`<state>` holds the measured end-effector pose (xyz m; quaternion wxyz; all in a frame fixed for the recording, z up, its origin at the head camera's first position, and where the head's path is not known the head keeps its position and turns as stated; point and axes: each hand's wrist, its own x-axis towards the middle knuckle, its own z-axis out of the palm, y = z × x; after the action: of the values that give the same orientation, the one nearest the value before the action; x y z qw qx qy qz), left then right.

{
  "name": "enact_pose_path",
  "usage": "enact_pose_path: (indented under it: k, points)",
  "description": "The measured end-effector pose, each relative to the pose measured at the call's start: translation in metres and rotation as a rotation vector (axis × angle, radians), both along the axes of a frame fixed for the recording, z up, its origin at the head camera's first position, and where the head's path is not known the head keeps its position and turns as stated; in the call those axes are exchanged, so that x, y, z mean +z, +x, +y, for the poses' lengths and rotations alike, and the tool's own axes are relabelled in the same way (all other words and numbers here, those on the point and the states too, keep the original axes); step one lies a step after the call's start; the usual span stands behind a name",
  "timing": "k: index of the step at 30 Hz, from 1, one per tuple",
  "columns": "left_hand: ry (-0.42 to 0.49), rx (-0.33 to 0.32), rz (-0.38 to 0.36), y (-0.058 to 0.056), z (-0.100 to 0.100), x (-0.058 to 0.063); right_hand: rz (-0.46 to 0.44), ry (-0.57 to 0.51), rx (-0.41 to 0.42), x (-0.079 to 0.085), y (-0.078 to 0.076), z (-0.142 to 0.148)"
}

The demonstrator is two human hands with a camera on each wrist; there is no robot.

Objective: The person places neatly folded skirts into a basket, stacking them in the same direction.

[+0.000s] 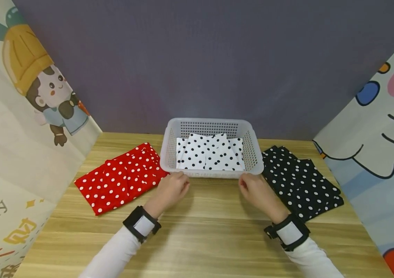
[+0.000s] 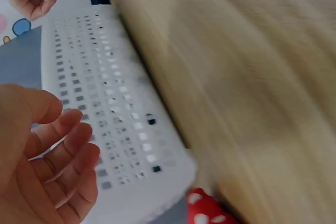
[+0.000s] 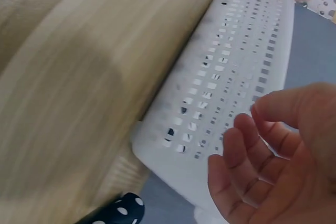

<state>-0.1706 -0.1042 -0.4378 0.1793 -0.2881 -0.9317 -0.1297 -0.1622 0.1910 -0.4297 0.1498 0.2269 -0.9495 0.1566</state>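
A white perforated plastic basket point(image 1: 214, 175) stands at the back of the table. Inside lies a folded white cloth with black dots point(image 1: 207, 154). My left hand point(image 1: 171, 188) is just in front of the basket's near left corner, its fingers loosely curled around nothing. My right hand point(image 1: 260, 193) hovers likewise by the near right corner. Both wrist views show a gap between thumb and fingers, with the basket's pierced wall point(image 2: 113, 98) behind them. Left of the basket is a folded red cloth with white dots point(image 1: 124, 179); to its right lies a black one with white dots point(image 1: 299, 183).
The wooden table point(image 1: 214, 231) backs onto a dark grey panel point(image 1: 214, 61). Cartoon-printed sheets hang along the left point(image 1: 26, 154) and right point(image 1: 363, 143) sides. The red and black cloths reach close to the basket's sides.
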Motion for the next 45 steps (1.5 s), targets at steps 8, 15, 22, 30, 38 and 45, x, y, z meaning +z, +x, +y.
enact_pose_path:
  k: [8,15,22,30,38,45]
  points:
    - [-0.02,0.116,-0.012,0.006,-0.026,-0.015,-0.088,0.013,0.01,-0.015,0.009,0.003]
    - [-0.019,0.232,-0.027,0.006,-0.058,-0.019,-0.135,0.017,0.016,-0.023,0.018,-0.002]
    - [-0.068,0.334,-0.073,0.006,-0.089,-0.02,-0.055,0.007,0.126,-0.032,0.023,-0.005]
    - [-0.093,0.51,-0.188,0.005,-0.116,-0.015,-0.096,0.028,0.159,-0.034,0.031,-0.01]
    - [-0.101,0.685,-0.313,-0.001,-0.13,-0.019,-0.074,0.046,0.173,-0.037,0.033,-0.015]
    - [-0.129,0.715,-0.46,0.004,-0.139,-0.028,-0.086,0.046,0.161,-0.038,0.035,-0.017]
